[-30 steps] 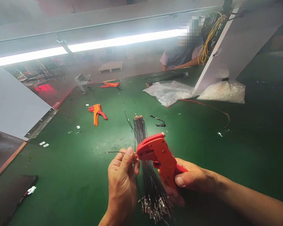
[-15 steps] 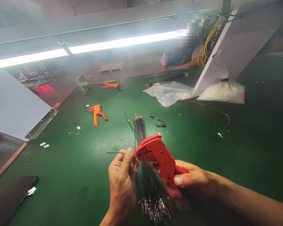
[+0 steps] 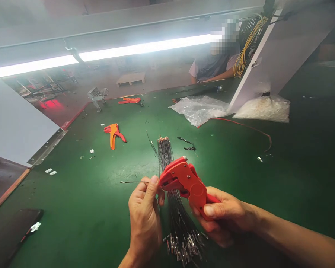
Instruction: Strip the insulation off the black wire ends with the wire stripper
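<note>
My left hand point(image 3: 145, 210) pinches a thin black wire point(image 3: 134, 182) between thumb and fingers. A small metal terminal is on the wire's left end. My right hand point(image 3: 223, 214) is wrapped round the handles of a red wire stripper point(image 3: 185, 182). The stripper's jaws are right beside my left fingertips; whether the wire's other end sits between them is hidden. Under the stripper lies a bundle of black wires point(image 3: 165, 154), with copper-coloured ends at the far side and a cluster of metal terminals point(image 3: 185, 245) at the near side.
On the green table point(image 3: 86, 193) lie two more orange-red wire strippers, one nearer point(image 3: 114, 136) and one farther point(image 3: 130, 101). A clear plastic bag point(image 3: 199, 109) and a filled bag point(image 3: 264, 108) are at the back right. A dark phone-like slab point(image 3: 16, 230) lies front left. A person point(image 3: 214, 69) sits opposite.
The wire stripper has tilted slightly and shifted a little left, and a red part now shows behind its head. My left hand keeps its pinch on the wire.
</note>
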`<state>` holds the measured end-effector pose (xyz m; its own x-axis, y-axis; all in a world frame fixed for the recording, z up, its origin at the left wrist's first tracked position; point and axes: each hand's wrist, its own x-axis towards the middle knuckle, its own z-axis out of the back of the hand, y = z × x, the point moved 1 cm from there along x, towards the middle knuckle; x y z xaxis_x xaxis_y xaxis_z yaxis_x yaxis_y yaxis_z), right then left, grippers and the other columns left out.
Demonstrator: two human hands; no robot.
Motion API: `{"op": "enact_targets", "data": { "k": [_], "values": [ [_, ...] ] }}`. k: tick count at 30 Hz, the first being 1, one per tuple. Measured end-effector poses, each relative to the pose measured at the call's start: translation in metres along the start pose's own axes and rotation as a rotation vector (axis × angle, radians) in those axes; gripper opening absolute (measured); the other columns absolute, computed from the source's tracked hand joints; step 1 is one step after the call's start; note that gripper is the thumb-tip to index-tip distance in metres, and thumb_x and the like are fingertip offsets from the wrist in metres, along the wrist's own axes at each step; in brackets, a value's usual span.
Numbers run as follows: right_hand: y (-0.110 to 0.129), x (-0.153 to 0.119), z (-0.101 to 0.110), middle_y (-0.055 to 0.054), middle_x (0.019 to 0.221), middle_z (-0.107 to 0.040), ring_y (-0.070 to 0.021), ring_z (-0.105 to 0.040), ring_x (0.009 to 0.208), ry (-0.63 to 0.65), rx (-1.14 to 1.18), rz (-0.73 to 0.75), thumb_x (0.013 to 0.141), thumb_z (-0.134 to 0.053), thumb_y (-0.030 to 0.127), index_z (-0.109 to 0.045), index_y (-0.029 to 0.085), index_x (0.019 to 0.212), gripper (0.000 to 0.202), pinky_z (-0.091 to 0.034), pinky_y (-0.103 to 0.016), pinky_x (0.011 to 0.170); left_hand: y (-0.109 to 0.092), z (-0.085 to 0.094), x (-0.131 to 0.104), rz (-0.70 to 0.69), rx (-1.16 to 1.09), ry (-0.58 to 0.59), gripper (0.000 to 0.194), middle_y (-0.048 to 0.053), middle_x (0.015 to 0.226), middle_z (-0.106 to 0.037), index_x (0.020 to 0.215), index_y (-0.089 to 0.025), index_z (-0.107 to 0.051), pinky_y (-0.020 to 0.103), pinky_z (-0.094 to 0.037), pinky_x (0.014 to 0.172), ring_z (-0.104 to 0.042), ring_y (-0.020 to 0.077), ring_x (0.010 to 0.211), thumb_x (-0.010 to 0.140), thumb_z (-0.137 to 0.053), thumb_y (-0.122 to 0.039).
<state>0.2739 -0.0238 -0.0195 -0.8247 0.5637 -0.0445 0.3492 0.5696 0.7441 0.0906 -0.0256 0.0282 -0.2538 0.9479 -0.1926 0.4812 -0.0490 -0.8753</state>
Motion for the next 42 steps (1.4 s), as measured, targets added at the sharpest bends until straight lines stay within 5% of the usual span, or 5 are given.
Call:
{"op": "enact_targets", "data": {
  "k": [6, 21, 27, 37, 42],
  "values": [
    [0.002, -0.001, -0.002, 0.009, 0.050, -0.048, -0.0045, -0.038, 0.029, 0.007, 0.020, 0.008, 0.087, -0.066, 0.042, -0.053, 0.016, 0.084, 0.030, -0.038, -0.015, 0.026, -0.001, 0.002, -0.003, 0.013, -0.008, 0.010, 0.036, -0.006, 0.053, -0.046, 0.058, -0.017, -0.055, 0.014, -0.038, 0.051, -0.039, 0.0058, 0.051, 0.079, -0.079, -0.035],
    [0.013, -0.002, -0.008, -0.008, 0.085, -0.063, -0.0160, -0.061, 0.064, 0.094, 0.013, 0.060, 0.078, -0.067, 0.037, -0.057, 0.008, 0.115, 0.048, -0.049, -0.031, 0.063, -0.005, 0.002, 0.003, -0.072, 0.041, -0.066, 0.033, -0.005, 0.057, -0.050, 0.060, -0.018, -0.057, 0.016, -0.040, 0.053, -0.042, 0.0069, 0.053, 0.075, -0.081, -0.035],
    [0.037, -0.014, -0.005, -0.013, 0.107, -0.060, -0.0242, -0.060, 0.091, -0.069, -0.159, 0.197, 0.080, -0.066, 0.045, -0.058, 0.009, 0.121, 0.055, -0.048, -0.038, 0.079, 0.002, 0.005, -0.003, -0.213, 0.226, 0.005, 0.029, -0.005, 0.059, -0.051, 0.068, -0.020, -0.061, 0.018, -0.039, 0.056, -0.045, 0.0082, 0.056, 0.081, -0.077, -0.040],
    [0.029, -0.009, -0.013, -0.006, 0.135, -0.044, -0.0209, -0.056, 0.107, -0.370, -0.672, 0.374, 0.102, -0.049, 0.044, -0.012, 0.050, 0.140, 0.053, -0.047, -0.046, 0.094, 0.017, 0.009, -0.011, -0.310, 0.591, 0.149, 0.029, -0.002, 0.067, -0.054, 0.069, -0.020, -0.063, 0.026, -0.038, 0.065, -0.050, 0.0139, 0.067, 0.091, -0.064, -0.040],
    [0.025, -0.005, -0.021, -0.003, 0.139, -0.035, -0.0191, -0.054, 0.114, -0.370, -1.048, 0.426, 0.104, -0.042, 0.021, -0.057, 0.040, 0.125, 0.032, -0.048, -0.041, 0.100, 0.024, 0.010, -0.012, -0.291, 0.625, 0.220, 0.025, -0.001, 0.070, -0.057, 0.073, -0.021, -0.066, 0.027, -0.040, 0.069, -0.052, 0.0148, 0.070, 0.092, -0.063, -0.038]
  ]
}}
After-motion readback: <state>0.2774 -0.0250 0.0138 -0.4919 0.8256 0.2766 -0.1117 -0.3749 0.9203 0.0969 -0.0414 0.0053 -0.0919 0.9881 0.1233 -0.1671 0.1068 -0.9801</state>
